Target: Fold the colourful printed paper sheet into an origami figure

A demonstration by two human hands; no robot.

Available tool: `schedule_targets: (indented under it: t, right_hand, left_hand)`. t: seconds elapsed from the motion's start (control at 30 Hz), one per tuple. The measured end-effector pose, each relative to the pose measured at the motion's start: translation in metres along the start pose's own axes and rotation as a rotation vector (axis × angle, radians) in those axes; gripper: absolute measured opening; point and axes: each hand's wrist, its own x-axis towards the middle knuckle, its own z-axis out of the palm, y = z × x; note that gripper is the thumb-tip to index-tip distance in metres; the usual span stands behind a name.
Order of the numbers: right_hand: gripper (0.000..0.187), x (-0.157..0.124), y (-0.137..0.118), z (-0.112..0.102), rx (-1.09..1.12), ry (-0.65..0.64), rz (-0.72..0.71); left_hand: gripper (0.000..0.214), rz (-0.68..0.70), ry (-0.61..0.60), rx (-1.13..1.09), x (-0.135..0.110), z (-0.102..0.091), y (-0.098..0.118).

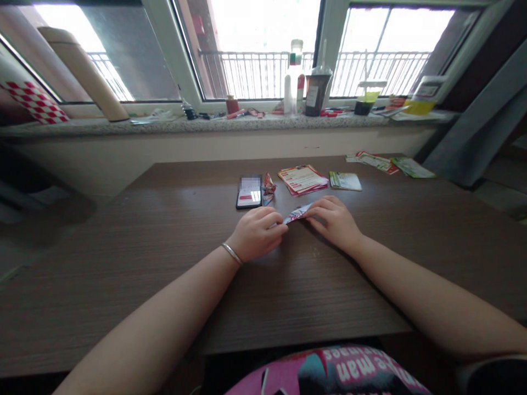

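Between my two hands is a narrow piece of folded printed paper [297,213], whitish with red and dark markings. My left hand [258,233], with a silver bangle at the wrist, pinches its left end between thumb and fingers. At the other end, my right hand [334,220] grips the paper with bent fingers. Both hands rest low over the brown table. Just beyond the left hand lie a phone [249,192] with a lit screen and a crumpled or folded colourful paper piece [269,188]. Fingertips hide both ends of the held paper.
Past my hands lie a stack of printed cards [302,180], a green-white card [345,181] and more leaflets [379,162] at the table's [164,263] far right. Bottles, a dark drink cup [316,94] and a tall tan tube [84,74] stand on the windowsill.
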Motion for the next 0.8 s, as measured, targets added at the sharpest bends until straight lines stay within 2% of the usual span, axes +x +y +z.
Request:
schedule_targets:
  t: [0.13, 0.33, 0.5, 0.8]
  right_hand:
    - [0.013, 0.0, 0.0, 0.0, -0.013, -0.003, -0.019]
    - [0.014, 0.0, -0.002, -0.001, 0.007, -0.059, -0.075]
    - [0.015, 0.001, -0.003, -0.001, 0.025, -0.136, -0.141]
    - [0.015, 0.001, -0.004, 0.002, 0.047, -0.203, -0.19]
  left_hand:
    - [0.028, -0.06, 0.019, -0.077, -0.001, 0.002, -0.002]
    - [0.027, -0.212, -0.004, -0.173, -0.003, 0.004, -0.006]
    - [0.025, -0.382, 0.003, -0.147, -0.005, 0.014, -0.012]
    - [0.03, -0.597, -0.096, -0.055, -0.008, 0.022, -0.016]
